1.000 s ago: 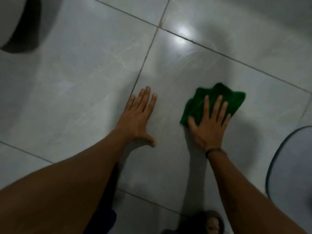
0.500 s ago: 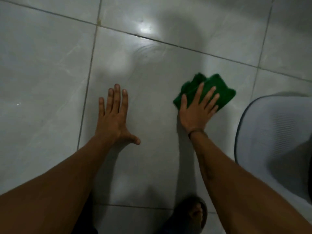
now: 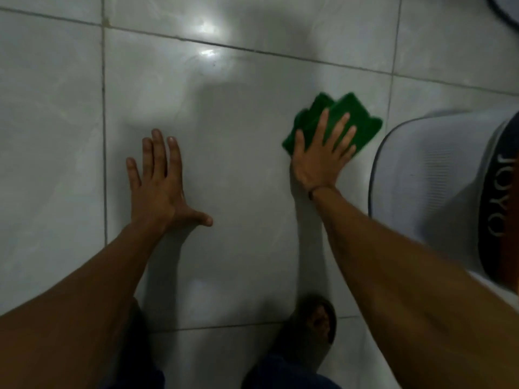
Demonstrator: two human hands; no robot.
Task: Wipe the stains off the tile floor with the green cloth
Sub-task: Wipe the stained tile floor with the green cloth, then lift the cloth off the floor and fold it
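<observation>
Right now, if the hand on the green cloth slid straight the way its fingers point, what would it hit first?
Probably nothing solid: the right hand on the folded green cloth points up-right over bare grey tile floor, first crossing a grout line.

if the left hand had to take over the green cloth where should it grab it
Probably the far bunched edge of the folded green cloth, coming from the left. The right hand presses flat on the near half, and a grey plastic tub crowds its right side. The left hand is braced on the tile floor.

Dim, soft, glare on tile floor (image 3: 206, 28)
</observation>
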